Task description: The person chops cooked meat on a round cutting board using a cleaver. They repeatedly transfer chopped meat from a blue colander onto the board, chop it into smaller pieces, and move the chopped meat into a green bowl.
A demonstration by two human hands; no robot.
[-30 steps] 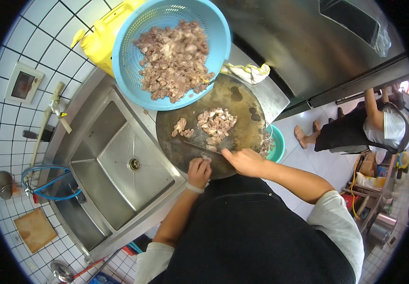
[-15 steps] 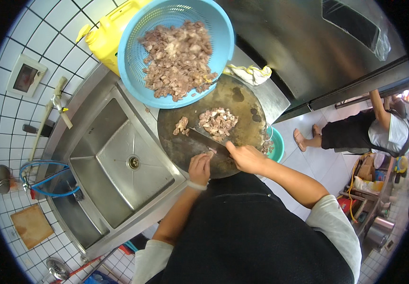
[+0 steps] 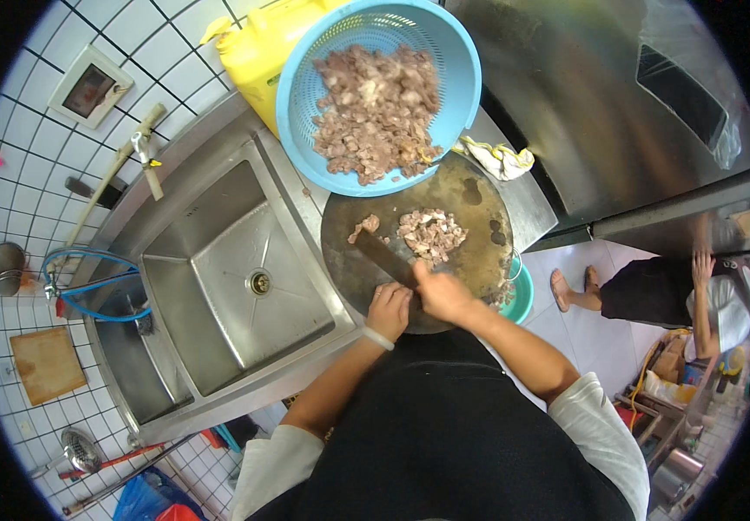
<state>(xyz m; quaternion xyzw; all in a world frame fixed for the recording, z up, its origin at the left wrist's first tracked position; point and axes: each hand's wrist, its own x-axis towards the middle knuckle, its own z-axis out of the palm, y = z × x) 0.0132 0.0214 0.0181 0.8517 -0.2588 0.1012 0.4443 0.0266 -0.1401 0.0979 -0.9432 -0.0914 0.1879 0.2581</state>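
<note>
Head view shows my right hand (image 3: 444,295) closed on the handle of a cleaver (image 3: 383,254), blade flat on the round chopping board (image 3: 479,252) beside a small heap of chopped meat (image 3: 429,233); my left hand (image 3: 389,310) rests loosely curled on the board's near edge, gripping nothing. I judge the work well along; the blue colander (image 3: 453,78) at the board's far edge is already heaped with cut meat, and only that heap and a few stray pieces (image 3: 364,227) remain on the board.

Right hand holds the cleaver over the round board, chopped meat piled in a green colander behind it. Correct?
Not quite: in the head view the colander is blue, not green. The right hand does hold the cleaver over the round board, with chopped meat piled in it.
</note>
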